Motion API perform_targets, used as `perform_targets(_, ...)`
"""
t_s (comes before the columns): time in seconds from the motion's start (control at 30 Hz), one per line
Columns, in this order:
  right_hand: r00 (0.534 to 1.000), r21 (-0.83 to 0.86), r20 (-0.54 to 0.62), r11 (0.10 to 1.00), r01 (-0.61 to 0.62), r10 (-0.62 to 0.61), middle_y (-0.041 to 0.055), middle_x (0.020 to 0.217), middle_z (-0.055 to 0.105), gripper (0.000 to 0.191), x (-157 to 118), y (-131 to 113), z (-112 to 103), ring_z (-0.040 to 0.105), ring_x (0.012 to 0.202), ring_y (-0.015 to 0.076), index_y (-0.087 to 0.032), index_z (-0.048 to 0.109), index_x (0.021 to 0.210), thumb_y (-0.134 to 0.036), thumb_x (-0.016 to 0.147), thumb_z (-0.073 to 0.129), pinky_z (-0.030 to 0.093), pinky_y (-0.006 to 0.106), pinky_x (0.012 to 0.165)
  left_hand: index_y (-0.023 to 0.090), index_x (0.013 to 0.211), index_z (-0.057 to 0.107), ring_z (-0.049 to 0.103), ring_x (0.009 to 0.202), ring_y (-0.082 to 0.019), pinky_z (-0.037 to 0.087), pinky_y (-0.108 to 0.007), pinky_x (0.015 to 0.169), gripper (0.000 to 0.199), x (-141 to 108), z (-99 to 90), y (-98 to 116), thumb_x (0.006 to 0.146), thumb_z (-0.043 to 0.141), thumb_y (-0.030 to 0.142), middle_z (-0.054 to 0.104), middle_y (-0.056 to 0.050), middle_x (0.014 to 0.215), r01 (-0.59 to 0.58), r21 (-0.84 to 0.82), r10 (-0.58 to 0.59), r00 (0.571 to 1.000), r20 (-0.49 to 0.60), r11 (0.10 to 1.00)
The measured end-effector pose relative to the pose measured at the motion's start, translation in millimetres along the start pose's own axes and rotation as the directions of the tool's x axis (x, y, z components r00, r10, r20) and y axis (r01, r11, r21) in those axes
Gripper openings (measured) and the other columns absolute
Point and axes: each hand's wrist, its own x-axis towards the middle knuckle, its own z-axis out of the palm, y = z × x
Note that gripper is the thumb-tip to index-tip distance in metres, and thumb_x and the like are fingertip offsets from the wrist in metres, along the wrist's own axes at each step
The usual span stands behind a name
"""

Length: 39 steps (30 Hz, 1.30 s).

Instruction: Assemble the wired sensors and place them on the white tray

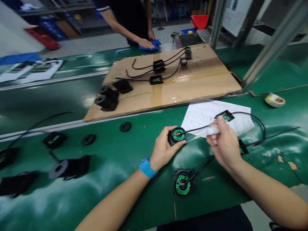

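My left hand, with a blue band at the wrist, grips a round black housing with a green circuit board and small wires inside. A black cable runs from it to the right. My right hand is closed on a small white roll, and a thin pale strip stretches between it and the housing. Behind the right hand, a small black box with a circuit board lies on a printed paper. Nearer to me sits a second round housing with a green board.
Black housings and rings lie at the left of the green table. Cabled parts rest on a cardboard sheet. Across the table a person's hand touches a blue cloth. A tape roll lies right.
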Motion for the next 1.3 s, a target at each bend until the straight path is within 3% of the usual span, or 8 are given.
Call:
perform_targets(0.17, 0.988, -0.093, 0.063, 0.984, 0.149, -0.144, -0.0070, 0.051, 0.044, 0.042, 10, 4, -14, 0.036, 0.043, 0.0055, -0.020, 0.059, 0.071, -0.055, 0.075, 0.082, 0.032, 0.018, 0.039, 0.020, 0.126, 0.057, 0.065, 0.103, -0.025, 0.056, -0.039, 0.087, 0.050, -28, -16.4, 19, 0.084, 0.080, 0.032, 0.066, -0.009, 0.112, -0.140, 0.155, 0.150, 0.987, -0.054, 0.978)
perform_targets(0.3, 0.942, -0.187, 0.197, 0.933, 0.308, -0.272, -0.0022, 0.055, 0.050, 0.032, 8, 8, -24, 0.040, 0.044, 0.0090, -0.020, 0.064, 0.074, -0.047, 0.087, 0.073, 0.034, 0.023, 0.039, 0.023, 0.138, 0.055, 0.064, 0.107, -0.024, 0.057, -0.038, 0.088, 0.058, -49, -25.2, 28, 0.084, 0.077, 0.023, 0.064, -0.009, 0.115, -0.214, 0.177, 0.224, 0.974, -0.038, 0.961)
perform_targets(0.4, 0.896, -0.326, 0.275, 0.843, 0.427, -0.348, -0.0005, 0.063, 0.056, 0.022, 1, 10, -31, 0.047, 0.050, 0.0115, -0.021, 0.067, 0.081, -0.039, 0.091, 0.071, 0.035, 0.027, 0.043, 0.026, 0.143, 0.053, 0.064, 0.110, -0.024, 0.057, -0.039, 0.092, 0.063, -55, -27.9, 30, 0.084, 0.073, 0.014, 0.064, -0.008, 0.116, -0.270, 0.202, 0.279, 0.960, -0.019, 0.942)
perform_targets(0.53, 0.823, -0.473, 0.394, 0.678, 0.563, -0.409, -0.0008, 0.070, 0.059, 0.016, -7, 9, -36, 0.053, 0.059, 0.0124, -0.023, 0.069, 0.086, -0.037, 0.092, 0.071, 0.038, 0.028, 0.049, 0.021, 0.143, 0.054, 0.063, 0.112, -0.022, 0.057, -0.036, 0.096, 0.063, -56, -30.0, 31, 0.083, 0.070, 0.007, 0.064, -0.008, 0.116, -0.319, 0.229, 0.330, 0.944, -0.010, 0.920)
perform_targets(0.7, 0.730, -0.547, 0.534, 0.483, 0.683, -0.427, -0.0022, 0.070, 0.061, 0.014, -11, 7, -36, 0.056, 0.059, 0.0110, -0.024, 0.068, 0.088, -0.037, 0.090, 0.073, 0.039, 0.025, 0.047, 0.016, 0.140, 0.056, 0.063, 0.112, -0.020, 0.057, -0.034, 0.097, 0.058, -56, -32.3, 32, 0.084, 0.069, 0.007, 0.063, -0.009, 0.116, -0.327, 0.243, 0.335, 0.942, 0.007, 0.913)
perform_targets(0.83, 0.671, -0.552, 0.614, 0.382, 0.742, -0.417, -0.0027, 0.074, 0.065, 0.016, -12, 6, -36, 0.059, 0.058, 0.0097, -0.024, 0.066, 0.091, -0.037, 0.089, 0.075, 0.044, 0.023, 0.047, 0.014, 0.138, 0.058, 0.063, 0.113, -0.020, 0.056, -0.032, 0.100, 0.056, -56, -32.7, 31, 0.084, 0.069, 0.007, 0.064, -0.009, 0.117, -0.333, 0.254, 0.342, 0.940, 0.008, 0.908)
perform_targets(1.1, 0.614, -0.508, 0.683, 0.348, 0.788, -0.395, -0.0045, 0.070, 0.066, 0.017, -12, 4, -27, 0.060, 0.054, 0.0069, -0.022, 0.063, 0.093, -0.034, 0.091, 0.075, 0.046, 0.018, 0.047, 0.013, 0.137, 0.059, 0.063, 0.113, -0.019, 0.055, -0.030, 0.100, 0.057, -56, -33.1, 34, 0.082, 0.069, 0.004, 0.064, -0.008, 0.116, -0.324, 0.259, 0.333, 0.943, 0.009, 0.910)
perform_targets(1.3, 0.563, -0.500, 0.709, 0.260, 0.826, -0.425, -0.0035, 0.075, 0.068, 0.021, -12, 3, -28, 0.065, 0.059, 0.0060, -0.021, 0.063, 0.093, -0.037, 0.091, 0.075, 0.050, 0.016, 0.053, 0.015, 0.139, 0.059, 0.063, 0.106, -0.017, 0.056, -0.027, 0.095, 0.059, -56, -35.2, 35, 0.082, 0.074, 0.010, 0.063, -0.006, 0.113, -0.227, 0.193, 0.223, 0.974, 0.044, 0.955)
